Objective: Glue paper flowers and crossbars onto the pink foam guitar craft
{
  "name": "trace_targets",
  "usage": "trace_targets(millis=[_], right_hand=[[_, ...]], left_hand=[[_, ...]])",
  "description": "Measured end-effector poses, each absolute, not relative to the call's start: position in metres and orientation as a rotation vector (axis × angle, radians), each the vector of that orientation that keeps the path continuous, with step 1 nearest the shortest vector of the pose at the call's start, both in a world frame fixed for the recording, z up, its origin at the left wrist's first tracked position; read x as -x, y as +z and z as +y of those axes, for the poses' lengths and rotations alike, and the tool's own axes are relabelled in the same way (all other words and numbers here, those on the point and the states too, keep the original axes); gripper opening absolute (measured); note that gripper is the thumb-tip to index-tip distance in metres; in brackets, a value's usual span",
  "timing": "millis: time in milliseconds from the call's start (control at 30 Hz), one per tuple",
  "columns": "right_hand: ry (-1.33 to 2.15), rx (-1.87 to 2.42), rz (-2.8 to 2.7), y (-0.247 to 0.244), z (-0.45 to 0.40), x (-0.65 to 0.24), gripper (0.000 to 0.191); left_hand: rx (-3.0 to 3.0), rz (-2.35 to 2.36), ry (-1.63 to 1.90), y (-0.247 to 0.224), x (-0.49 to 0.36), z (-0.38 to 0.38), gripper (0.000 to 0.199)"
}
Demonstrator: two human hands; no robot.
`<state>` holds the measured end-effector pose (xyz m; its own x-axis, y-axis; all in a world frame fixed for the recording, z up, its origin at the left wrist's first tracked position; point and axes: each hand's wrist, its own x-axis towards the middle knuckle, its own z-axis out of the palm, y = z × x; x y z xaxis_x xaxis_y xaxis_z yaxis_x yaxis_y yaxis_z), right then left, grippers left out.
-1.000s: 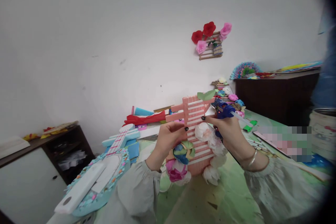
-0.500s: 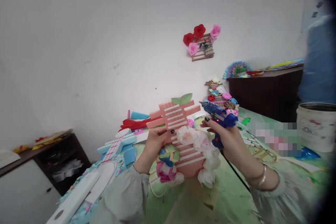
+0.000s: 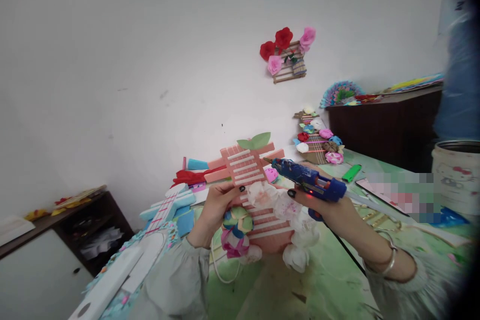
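Observation:
My left hand (image 3: 218,203) pinches the side of a pink paper lute (image 3: 245,169) with white strips across its neck and body. White paper flowers (image 3: 298,227) line its right side; a blue-green flower (image 3: 239,221) and a magenta one (image 3: 234,245) sit lower left. Two green paper leaves (image 3: 255,141) top it. My right hand (image 3: 325,208) is wrapped round a blue hot glue gun (image 3: 305,176) with a red light lit and a glue stick in its back. The nozzle points left, close to the lute's neck; whether it touches I cannot tell.
A pale blue paper guitar (image 3: 150,240) lies at the left. On the right are a green lighter (image 3: 351,173), scissors (image 3: 382,220) and a white bucket (image 3: 455,177). Another flowered lute (image 3: 317,135) leans at the wall, beside a dark cabinet (image 3: 382,130).
The glue gun has moved left and tilted flatter, its nozzle now nearer the lute's neck. My left hand keeps its hold on the lute. The view has shifted slightly.

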<state>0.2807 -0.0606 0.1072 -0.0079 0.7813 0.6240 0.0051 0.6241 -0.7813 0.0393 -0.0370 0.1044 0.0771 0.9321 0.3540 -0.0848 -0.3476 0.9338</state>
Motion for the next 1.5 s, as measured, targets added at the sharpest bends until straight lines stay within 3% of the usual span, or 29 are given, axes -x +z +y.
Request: trace_targets(millis=[333, 700, 1500], right_hand=[[0.718, 0.707, -1.533, 0.109, -0.040, -0.282, 0.034], [0.542, 0.785, -1.636, 0.109, -0.039, -0.283, 0.016], [0.368, 0.829, -1.687, 0.112, -0.041, -0.278, 0.020]], left_hand=[[-1.448, 0.877, 1.412, 0.108, -0.043, -0.026, 0.026], [-1.453, 0.870, 1.420, 0.108, -0.041, -0.024, 0.025], [-1.429, 0.847, 1.422, 0.106, -0.042, -0.025, 0.024]])
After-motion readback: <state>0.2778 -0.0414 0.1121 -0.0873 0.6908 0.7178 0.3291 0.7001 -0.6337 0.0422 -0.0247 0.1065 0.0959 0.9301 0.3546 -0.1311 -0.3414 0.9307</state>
